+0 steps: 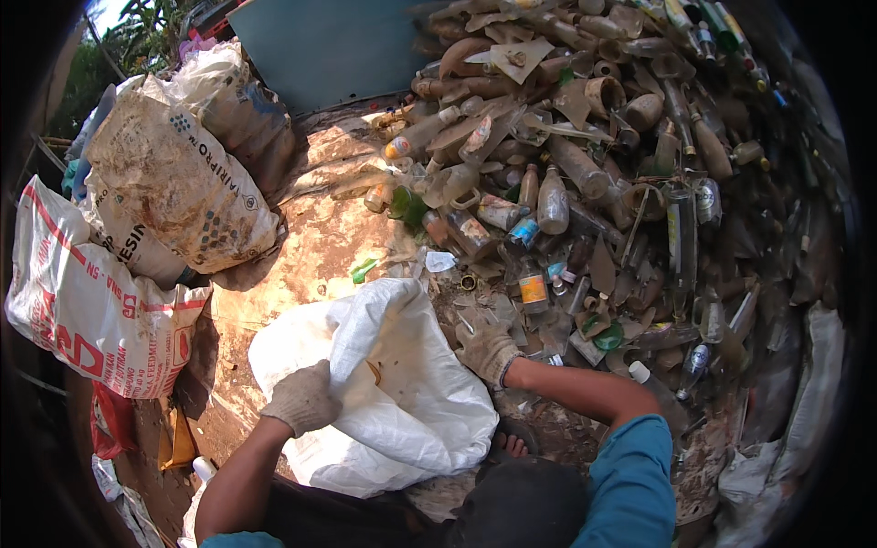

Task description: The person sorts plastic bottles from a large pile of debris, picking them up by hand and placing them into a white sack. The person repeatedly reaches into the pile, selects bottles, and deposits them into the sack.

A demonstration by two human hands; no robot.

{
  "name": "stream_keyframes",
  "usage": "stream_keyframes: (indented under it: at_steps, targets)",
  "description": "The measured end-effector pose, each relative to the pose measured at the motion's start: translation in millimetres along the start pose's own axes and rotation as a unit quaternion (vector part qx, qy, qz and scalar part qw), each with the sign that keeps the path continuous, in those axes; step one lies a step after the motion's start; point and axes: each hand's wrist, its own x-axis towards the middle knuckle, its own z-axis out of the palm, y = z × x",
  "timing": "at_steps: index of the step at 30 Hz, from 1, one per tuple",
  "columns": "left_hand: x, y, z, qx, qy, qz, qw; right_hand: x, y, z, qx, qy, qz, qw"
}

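L hand (306,399) pinches sack (448,416) ctr-frame, R hand (487,353) (grip unclear) prob. picking at glass pile (553,203) upper right, next move needs care

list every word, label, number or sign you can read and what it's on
Without copying wording:
White woven sack, left: red lettering and emblems.
Stained woven sack behind it: dark lettering, bluish dots.
Orange-labelled bottle: too small to read.
Other bottle labels: too small or blurred.
Plain white sack, centre: no print visible.
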Motion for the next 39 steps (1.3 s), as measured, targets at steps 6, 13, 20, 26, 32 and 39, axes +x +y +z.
stream_keyframes:
  at_steps: [6, 13, 20, 26, 32, 39]
  targets:
    - [9.4, 8.9, -3.1, 0.019, -0.028, 0.000, 0.999, -32.9, 3.9, -17.6, -0.038, -0.035, -0.020, 0.998]
    - [-2.0, 34.6, 28.0, 0.176, 0.357, 0.160, 0.903, -28.5, 46.5, -93.8, 0.327, 0.017, 0.089, 0.941]
    - [95.3, 180.3, 86.8, -0.347, 0.233, 0.324, 0.849, 36.7, 73.9, -31.8, 0.118, 0.064, 0.060, 0.989]
    - [120.9, 160.5, 129.5, -0.219, 0.075, 0.103, 0.967, 7.3, 60.9, -33.6, 0.136, -0.017, 0.057, 0.989]
    - [124.1, 105.4, 187.7, 0.107, 0.059, 0.070, 0.990, -32.7, 44.2, -58.9, 0.168, -0.037, 0.078, 0.982]
    - [153.3, 172.6, 119.7, -0.124, 0.029, 0.099, 0.987, -93.4, 63.0, -36.2, 0.373, 0.227, 0.192, 0.879]
